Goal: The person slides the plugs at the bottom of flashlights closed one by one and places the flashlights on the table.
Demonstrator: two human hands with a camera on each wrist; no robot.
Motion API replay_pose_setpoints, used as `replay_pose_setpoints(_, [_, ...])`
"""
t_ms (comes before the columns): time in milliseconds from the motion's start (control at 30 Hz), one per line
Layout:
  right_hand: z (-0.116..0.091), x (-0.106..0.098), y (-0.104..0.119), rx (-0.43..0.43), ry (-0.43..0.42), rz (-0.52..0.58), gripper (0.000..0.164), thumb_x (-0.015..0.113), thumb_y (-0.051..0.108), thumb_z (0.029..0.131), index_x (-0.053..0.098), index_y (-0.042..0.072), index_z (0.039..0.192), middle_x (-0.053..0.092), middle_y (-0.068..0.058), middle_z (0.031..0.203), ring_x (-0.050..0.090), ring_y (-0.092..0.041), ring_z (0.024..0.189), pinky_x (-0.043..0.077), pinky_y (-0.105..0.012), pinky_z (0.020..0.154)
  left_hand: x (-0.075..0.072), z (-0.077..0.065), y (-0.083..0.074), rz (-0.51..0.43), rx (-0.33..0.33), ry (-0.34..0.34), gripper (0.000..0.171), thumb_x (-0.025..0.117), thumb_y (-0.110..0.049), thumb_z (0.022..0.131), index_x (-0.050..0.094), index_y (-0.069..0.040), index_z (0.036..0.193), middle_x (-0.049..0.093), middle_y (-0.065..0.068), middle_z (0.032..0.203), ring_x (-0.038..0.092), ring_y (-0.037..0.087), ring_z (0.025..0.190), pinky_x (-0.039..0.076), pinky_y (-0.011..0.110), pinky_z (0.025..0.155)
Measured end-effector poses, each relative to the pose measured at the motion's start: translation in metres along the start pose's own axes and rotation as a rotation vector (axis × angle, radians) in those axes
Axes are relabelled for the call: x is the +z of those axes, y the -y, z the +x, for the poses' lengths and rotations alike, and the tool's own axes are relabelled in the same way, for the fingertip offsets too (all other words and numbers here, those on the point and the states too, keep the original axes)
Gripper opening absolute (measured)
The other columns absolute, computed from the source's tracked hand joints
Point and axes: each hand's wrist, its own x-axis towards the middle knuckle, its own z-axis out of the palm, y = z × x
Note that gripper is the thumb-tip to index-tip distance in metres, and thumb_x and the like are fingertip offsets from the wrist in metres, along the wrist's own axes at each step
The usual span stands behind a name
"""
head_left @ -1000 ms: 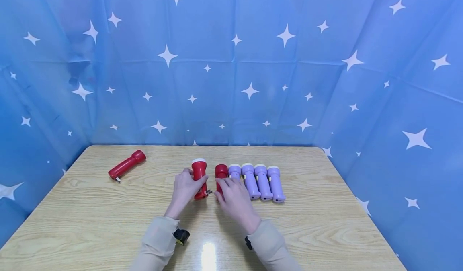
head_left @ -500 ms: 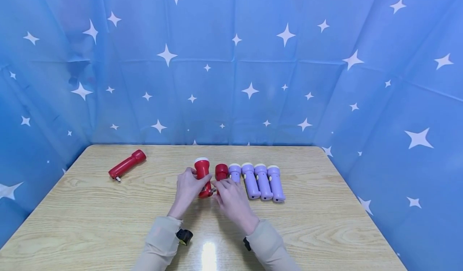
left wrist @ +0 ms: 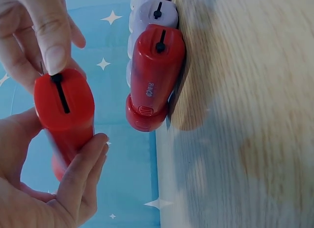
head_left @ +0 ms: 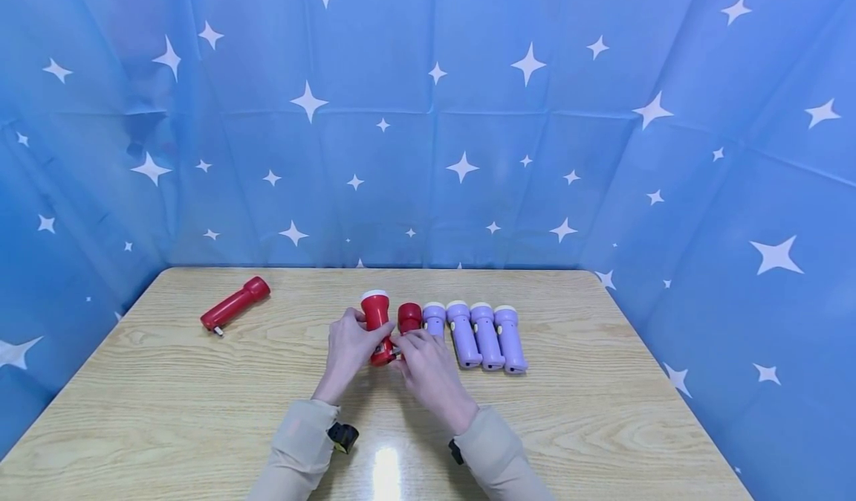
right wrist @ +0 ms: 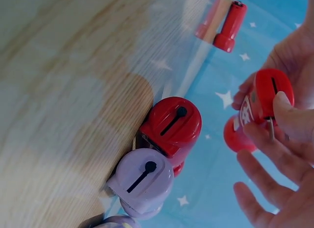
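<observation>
My left hand grips a red flashlight with a white lens rim, raised over the table, fingers and thumb round its body. Its butt end, with a black slot and slider, faces the wrists. My right hand is at that end, the thumb on the slider and the index finger beside the body. Metal plug prongs stick out of the side there. Right by the right hand, a second red flashlight lies in line with several purple flashlights, partly hidden by that hand.
Another red flashlight lies alone at the table's back left, a small prong at its near end. The wooden table meets a blue star-patterned curtain behind and at both sides.
My left hand has moved slightly right with the red flashlight, up to my right hand. The right thumb is now at its butt end, and the prongs show less in the head view.
</observation>
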Motion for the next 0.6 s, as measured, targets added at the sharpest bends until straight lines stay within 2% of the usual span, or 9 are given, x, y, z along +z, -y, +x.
replay_pose_setpoints(233, [0.0008, 0.0002, 0.001, -0.002, -0.012, 0.011, 0.036, 0.077, 0.02, 0.078, 0.067, 0.007, 0.11, 0.072, -0.006, 0.105, 0.064, -0.022, 0.104, 0.052, -0.039, 0.089, -0.0004, 0.0001, 0.0009, -0.007, 0.005, -0.013, 0.05, 0.076, -0.038, 0.076, 0.054, 0.002, 0.097, 0.069, 0.02, 0.089, 0.064, 0.024, 0.072, 0.052, 0.027, 0.058])
replay_pose_setpoints(600, [0.0033, 0.0003, 0.0052, -0.042, -0.108, 0.013, 0.027, 0.077, 0.014, 0.077, 0.07, 0.005, 0.102, 0.074, -0.004, 0.097, 0.064, -0.019, 0.096, 0.053, -0.033, 0.087, -0.0015, 0.0013, 0.0008, 0.001, -0.007, -0.007, 0.048, 0.076, -0.038, 0.075, 0.054, 0.0, 0.092, 0.069, 0.019, 0.085, 0.063, 0.022, 0.071, 0.044, 0.023, 0.053])
